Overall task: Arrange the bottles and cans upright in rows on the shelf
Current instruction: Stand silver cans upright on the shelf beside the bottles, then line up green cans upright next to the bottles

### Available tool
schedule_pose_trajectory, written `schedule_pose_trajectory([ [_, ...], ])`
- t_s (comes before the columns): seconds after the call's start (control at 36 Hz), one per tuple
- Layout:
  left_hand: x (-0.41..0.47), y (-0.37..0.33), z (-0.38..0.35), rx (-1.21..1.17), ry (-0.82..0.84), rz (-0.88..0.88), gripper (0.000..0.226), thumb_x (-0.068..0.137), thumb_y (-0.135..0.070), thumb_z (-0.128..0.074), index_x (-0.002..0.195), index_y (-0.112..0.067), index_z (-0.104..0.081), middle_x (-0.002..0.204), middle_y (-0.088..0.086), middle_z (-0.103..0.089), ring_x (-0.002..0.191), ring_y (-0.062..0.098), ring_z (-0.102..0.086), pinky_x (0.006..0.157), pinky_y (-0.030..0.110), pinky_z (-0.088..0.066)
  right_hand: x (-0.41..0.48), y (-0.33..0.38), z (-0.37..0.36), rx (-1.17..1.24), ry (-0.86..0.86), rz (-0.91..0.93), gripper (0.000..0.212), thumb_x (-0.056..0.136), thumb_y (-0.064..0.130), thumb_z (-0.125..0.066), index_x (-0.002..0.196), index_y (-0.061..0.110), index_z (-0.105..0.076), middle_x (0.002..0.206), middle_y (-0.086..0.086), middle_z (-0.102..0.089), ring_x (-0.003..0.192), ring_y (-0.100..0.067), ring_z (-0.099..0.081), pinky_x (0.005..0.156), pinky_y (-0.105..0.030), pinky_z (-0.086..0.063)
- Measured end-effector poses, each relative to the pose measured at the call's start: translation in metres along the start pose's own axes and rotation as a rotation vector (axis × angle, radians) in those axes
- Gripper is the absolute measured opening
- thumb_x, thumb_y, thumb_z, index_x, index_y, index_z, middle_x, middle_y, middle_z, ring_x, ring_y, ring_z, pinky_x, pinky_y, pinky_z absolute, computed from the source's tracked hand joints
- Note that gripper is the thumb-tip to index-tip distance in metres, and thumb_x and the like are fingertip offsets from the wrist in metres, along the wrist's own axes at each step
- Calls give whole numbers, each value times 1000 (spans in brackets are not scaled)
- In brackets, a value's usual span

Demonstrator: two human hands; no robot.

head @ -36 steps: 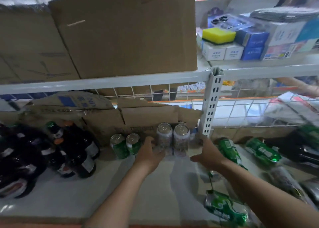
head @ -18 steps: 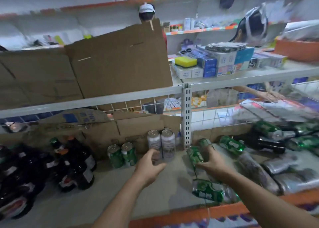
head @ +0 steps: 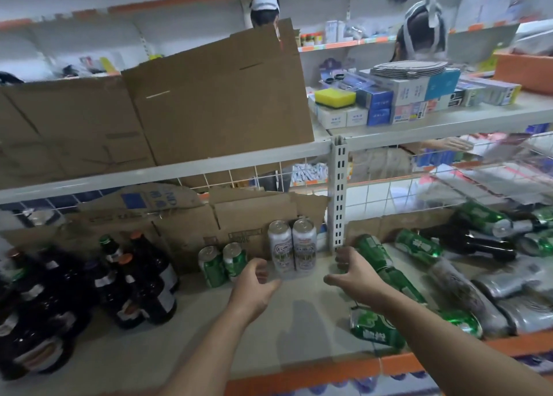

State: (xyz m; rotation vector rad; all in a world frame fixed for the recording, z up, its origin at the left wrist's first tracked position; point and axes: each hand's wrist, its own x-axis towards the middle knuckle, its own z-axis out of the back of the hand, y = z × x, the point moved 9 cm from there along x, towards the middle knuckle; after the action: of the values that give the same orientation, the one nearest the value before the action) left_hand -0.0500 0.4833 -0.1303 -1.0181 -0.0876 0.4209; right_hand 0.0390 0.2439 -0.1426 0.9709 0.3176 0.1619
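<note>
Dark glass bottles (head: 140, 285), left of my left hand (head: 254, 289): likely heavy, breakable; grip by body. Lying green can (head: 372, 253), just beyond my right hand (head: 357, 277): probably light, slick, rolls; wrap around middle. Left hand loosely curled, empty. Right hand half-curled, contact unclear.

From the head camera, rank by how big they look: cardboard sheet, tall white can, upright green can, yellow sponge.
1. cardboard sheet
2. tall white can
3. upright green can and yellow sponge look alike; they sit on different shelves, so unsure.
</note>
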Motion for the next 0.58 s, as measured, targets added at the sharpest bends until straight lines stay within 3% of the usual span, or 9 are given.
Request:
schedule_pose_trajectory([
  [0.08,22,8,-12,-5,8,25,46,84,-26,-82,120,-20,-54,115,2,-65,94,9,-61,76,22,-46,26,-4,-11,22,33,-14,73,79,22,-83,141,19,-44,133,-4,-56,117,-20,-56,89,-32,-52],
  [0.14,38,15,-18,12,-5,62,50,82,-35,-82,122,-22,-55,115,-3,-65,98,11,-63,81,28,-51,44,-4,-21,10,69,-14,67,80,22,-85,136,22,-47,127,0,-56,114,-17,-55,80,-25,-48],
  [0.22,62,26,-25,4,-30,131,49,76,-46,-82,116,-37,-55,111,-10,-66,102,15,-65,93,41,-55,76,-6,-38,11,110,-2,70,76,23,-89,132,24,-49,129,-1,-59,116,-20,-58,93,-33,-54],
  [0.28,75,29,-31,-44,-23,152,54,73,-52,-81,116,-43,-51,116,-10,-67,106,17,-65,95,42,-55,92,-6,-48,12,125,17,67,75,19,-89,127,23,-47,122,0,-60,114,-19,-61,91,-26,-54],
  [0.33,86,26,-38,-101,-25,138,65,80,-42,-81,134,-32,-46,126,-5,-64,111,14,-63,86,19,-52,107,-6,-56,29,132,32,71,73,17,-90,130,18,-47,123,2,-62,114,-17,-61,90,-25,-54],
  [0.39,96,18,-41,-193,-55,72,64,83,-28,-83,133,-30,-43,126,-8,-63,105,4,-61,70,3,-47,122,-10,-65,52,146,63,87,65,26,-92,140,22,-46,132,5,-62,120,-15,-60,101,-42,-54],
  [0.44,105,13,-48,-222,-44,18,66,82,-25,-85,134,-33,-44,124,-16,-63,106,-3,-61,75,2,-49,140,-26,-79,77,182,98,87,62,33,-91,140,28,-51,132,9,-66,121,-11,-62,104,-46,-53],
  [0.5,114,16,-55,-227,-31,-4,71,80,-20,-87,137,-34,-48,127,-17,-65,117,4,-63,90,16,-55,145,-24,-79,46,164,93,81,66,29,-92,138,26,-54,128,8,-67,118,-12,-63,104,-41,-53],
  [0.58,122,25,-56,-254,-48,-10,71,75,3,-84,122,-39,-51,119,-24,-64,112,-6,-61,82,9,-52,151,-23,-77,47,150,66,84,67,23,-94,141,24,-53,129,6,-68,118,-15,-63,104,-40,-52],
])
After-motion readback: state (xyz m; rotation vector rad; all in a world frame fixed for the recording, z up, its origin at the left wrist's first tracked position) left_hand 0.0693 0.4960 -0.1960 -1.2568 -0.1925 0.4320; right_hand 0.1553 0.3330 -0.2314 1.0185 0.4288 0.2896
